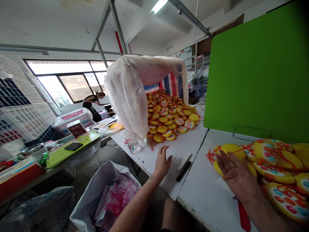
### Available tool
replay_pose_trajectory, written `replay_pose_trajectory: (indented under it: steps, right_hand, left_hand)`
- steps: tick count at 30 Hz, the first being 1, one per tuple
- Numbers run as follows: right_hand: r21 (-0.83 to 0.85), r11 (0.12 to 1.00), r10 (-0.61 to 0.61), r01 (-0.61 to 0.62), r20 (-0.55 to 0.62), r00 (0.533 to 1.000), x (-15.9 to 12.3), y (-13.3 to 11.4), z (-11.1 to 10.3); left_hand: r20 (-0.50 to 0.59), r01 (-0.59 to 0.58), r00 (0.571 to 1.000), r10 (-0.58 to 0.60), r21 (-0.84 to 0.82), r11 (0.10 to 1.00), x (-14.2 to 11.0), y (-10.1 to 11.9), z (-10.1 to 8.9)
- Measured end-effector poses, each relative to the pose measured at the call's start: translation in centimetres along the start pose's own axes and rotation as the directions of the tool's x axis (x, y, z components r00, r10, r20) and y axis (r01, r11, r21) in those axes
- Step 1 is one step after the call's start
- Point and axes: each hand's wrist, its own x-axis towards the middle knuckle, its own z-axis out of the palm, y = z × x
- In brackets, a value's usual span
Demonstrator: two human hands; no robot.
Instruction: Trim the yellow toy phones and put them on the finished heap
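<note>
"Well, the hands?"
"Left hand [162,162]: grip open, empty, near a heap of yellow discs [169,117] on the table [193,140]. Right hand [238,174]: open too, by another pile [277,169]."
"Handling?"
"Probably light, stiff, slick; pinch the rims."

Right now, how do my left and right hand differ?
Facing: the left hand shows its back, the right hand its palm.
Place: the left hand is over the white tabletop, left of the white marker; the right hand is in front of the nearer yellow discs, contact unclear.
Shared: both are open, gripping nothing visible.
</note>
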Motion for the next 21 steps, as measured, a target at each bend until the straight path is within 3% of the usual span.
replay_pose_trajectory:
  steps: [3, 7, 10, 13, 17, 21]
  right_hand:
    - [-0.281, 0.950, 0.182, -0.135, 0.151, 0.972, -1.7, 3.5, 0.5]
    - [-0.606, 0.792, 0.319, -0.075, 0.307, 0.897, -3.8, 7.7, 0.3]
    - [-0.695, 0.719, 0.362, -0.008, 0.364, 0.858, -4.1, 8.5, -0.2]
    - [-0.718, 0.696, 0.371, 0.013, 0.376, 0.849, -4.0, 8.2, -0.2]
    - [-0.743, 0.669, 0.377, 0.030, 0.374, 0.847, -4.0, 7.9, 0.1]
    - [-0.758, 0.647, 0.355, 0.089, 0.402, 0.844, -4.0, 8.1, 0.0]
  left_hand:
    - [0.000, 0.059, 0.998, -0.064, 0.405, 0.912, 4.1, -3.0, -1.1]
    - [-0.055, 0.179, 0.979, -0.199, 0.699, 0.692, 8.5, -5.9, -2.3]
    - [-0.058, 0.221, 0.963, -0.265, 0.733, 0.643, 10.6, -7.5, -2.4]
    - [0.010, 0.190, 0.956, -0.293, 0.741, 0.644, 11.5, -8.3, -1.4]
    - [0.091, 0.164, 0.933, -0.348, 0.755, 0.636, 11.6, -8.4, 0.1]
    - [0.114, 0.126, 0.938, -0.327, 0.767, 0.629, 11.9, -8.2, -0.2]
